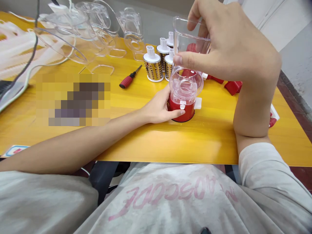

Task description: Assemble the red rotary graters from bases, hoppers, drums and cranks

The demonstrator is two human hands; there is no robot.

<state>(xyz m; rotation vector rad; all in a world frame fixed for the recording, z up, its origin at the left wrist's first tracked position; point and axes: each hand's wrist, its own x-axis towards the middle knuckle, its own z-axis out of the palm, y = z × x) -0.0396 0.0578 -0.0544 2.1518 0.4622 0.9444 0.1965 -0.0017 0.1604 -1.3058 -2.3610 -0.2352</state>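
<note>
A red round base (186,112) with a white tab stands upright on the table in front of me. My left hand (161,105) is closed around its left side, the thumb across the front. On top of the base sits a clear plastic grater hopper (186,83) with a round opening facing me. My right hand (226,45) grips the hopper's upper rim from the right, thumb in front and fingers over the edge. Behind the hopper are several metal grater drums (153,65) with white tops. Red parts (232,87) lie behind my right forearm, partly hidden.
A red-handled screwdriver (128,79) lies left of the drums on the yellow table (146,143). Several more clear plastic hoppers (134,32) stand at the back left. Cables (36,63) and whitish translucent plastic bags (14,42) are at the far left. A blurred-out patch covers part of the table.
</note>
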